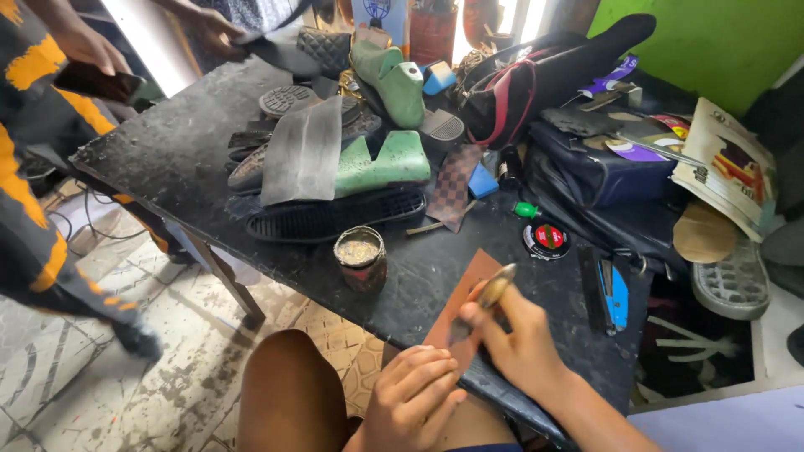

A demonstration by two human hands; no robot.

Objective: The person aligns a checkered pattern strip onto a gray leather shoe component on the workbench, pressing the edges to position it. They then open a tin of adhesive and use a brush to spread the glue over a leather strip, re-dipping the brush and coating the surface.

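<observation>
You were sat at the black desk (193, 151), which was scuffed and pretty crowded. Biggest stuff on it: a dark bag with red trim (519, 84) at the far side, then a black ribbed sole (335, 216) with a grey rubber sheet (303, 152) and two green shoe lasts (387, 163) piled behind it. Someone else in an orange-and-black garment (25, 201) stood off to your left.

Closer in, a brown leather piece (462, 293) lay on the desk's near edge, right in front of you. Your right hand (523, 343) had its fingers wrapped tight round a wooden-handled tool (484, 297), tip down on the leather. Your left hand (412, 393) rested curled at the leather's lower end, fingers pressed together, not gripping anything. A small open tin of glue (360, 258) sat just left of the leather, a round polish tin (546, 240) to the right.
</observation>
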